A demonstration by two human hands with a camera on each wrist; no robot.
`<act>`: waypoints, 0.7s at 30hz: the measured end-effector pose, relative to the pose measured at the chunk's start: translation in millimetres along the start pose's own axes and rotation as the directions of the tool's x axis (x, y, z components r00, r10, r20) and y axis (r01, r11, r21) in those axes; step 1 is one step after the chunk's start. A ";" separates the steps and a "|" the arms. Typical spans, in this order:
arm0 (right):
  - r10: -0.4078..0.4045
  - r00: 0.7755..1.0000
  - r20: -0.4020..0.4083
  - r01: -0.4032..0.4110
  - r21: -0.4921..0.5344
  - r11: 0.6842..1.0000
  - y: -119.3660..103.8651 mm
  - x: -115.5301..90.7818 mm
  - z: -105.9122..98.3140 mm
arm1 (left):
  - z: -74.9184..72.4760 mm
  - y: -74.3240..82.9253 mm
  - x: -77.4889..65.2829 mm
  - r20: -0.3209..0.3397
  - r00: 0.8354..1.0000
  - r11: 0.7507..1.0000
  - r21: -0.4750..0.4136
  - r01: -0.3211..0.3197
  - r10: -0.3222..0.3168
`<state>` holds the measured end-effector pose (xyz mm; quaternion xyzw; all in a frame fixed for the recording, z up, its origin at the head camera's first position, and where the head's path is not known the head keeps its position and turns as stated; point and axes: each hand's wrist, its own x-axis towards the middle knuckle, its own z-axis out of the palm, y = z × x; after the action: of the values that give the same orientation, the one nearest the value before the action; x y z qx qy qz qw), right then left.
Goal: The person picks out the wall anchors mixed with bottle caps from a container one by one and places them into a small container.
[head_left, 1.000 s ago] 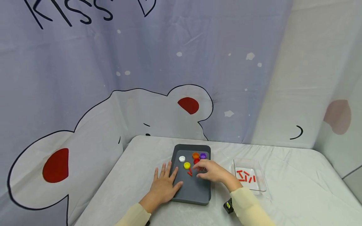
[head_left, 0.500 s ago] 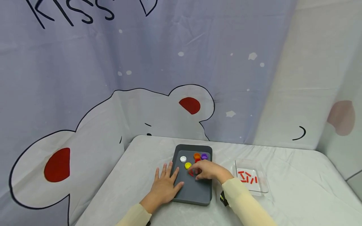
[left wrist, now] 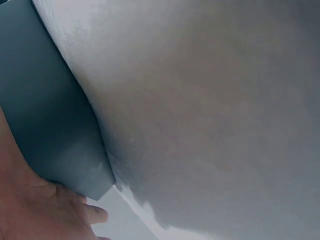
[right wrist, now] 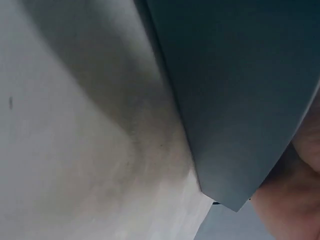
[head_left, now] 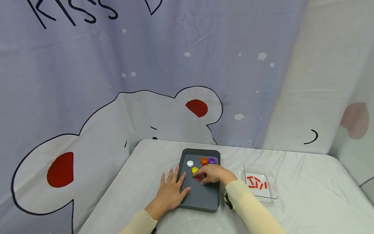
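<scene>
My left hand (head_left: pixel 169 193) lies flat with spread fingers across the left edge of a grey tray (head_left: pixel 200 198); in the left wrist view the hand (left wrist: pixel 37 215) shows beside the tray's wall (left wrist: pixel 50 100). Over the tray, my right hand (head_left: pixel 215 173) reaches down with bent fingers, its index fingertip just below a yellow cap (head_left: pixel 194 169). Short red sticks (head_left: pixel 198 178) show between that finger and the thumb; whether they are pinched I cannot tell. A white cap (head_left: pixel 190 163), an orange cap (head_left: pixel 204 160), a purple cap (head_left: pixel 212 161) and a partly hidden red cap (head_left: pixel 204 164) lie farther back.
Right of the tray stands a clear plastic box (head_left: pixel 273 191) with several red sticks (head_left: pixel 257 179) in it. A white cloth (head_left: pixel 304 195) covers the table, which ends at a printed curtain (head_left: pixel 163 113) behind.
My right hand has moved slightly left and down onto the red sticks below the yellow cap, covering part of them. The left hand stays in place on the tray edge.
</scene>
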<state>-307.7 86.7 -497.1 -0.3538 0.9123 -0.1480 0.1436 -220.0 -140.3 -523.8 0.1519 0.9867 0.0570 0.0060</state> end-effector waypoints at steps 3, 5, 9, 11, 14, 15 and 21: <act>0.005 1.000 -0.004 -0.005 0.026 1.000 1.1 -0.9 0.1 | 1.0 0.2 1.0 0.001 1.000 1.000 0.002 0.001 -0.001; 0.005 1.000 -0.010 -0.004 0.044 0.999 1.7 -1.6 0.5 | 1.1 0.2 1.2 0.003 1.000 1.000 0.005 0.003 -0.003; 0.005 1.000 -0.030 -0.003 0.059 0.998 3.0 -2.7 1.7 | -1.0 1.0 -0.2 0.005 1.000 1.000 -0.002 0.002 -0.002; 0.002 0.999 -0.041 0.000 0.058 0.998 3.3 -3.0 2.5 | -2.3 1.7 -0.9 0.006 1.000 1.000 -0.006 0.002 -0.002; 0.000 0.999 -0.051 0.003 0.054 0.999 3.8 -3.3 4.2 | -3.3 2.5 -1.7 0.003 1.000 1.000 -0.012 0.000 0.000; 0.001 0.998 -0.056 0.003 0.054 0.999 4.1 -3.7 4.7 | -3.4 2.6 -1.8 0.002 1.000 1.000 -0.013 0.000 0.000; 0.006 0.996 -0.091 -0.003 0.036 0.999 5.7 -5.1 9.1 | -1.5 1.3 -1.5 0.006 1.000 1.000 -0.013 -0.003 0.003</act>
<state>-304.2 92.7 -506.8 -0.3420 0.9159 -0.1800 0.1083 -218.1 -139.6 -522.2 0.1536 0.9861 0.0632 0.0097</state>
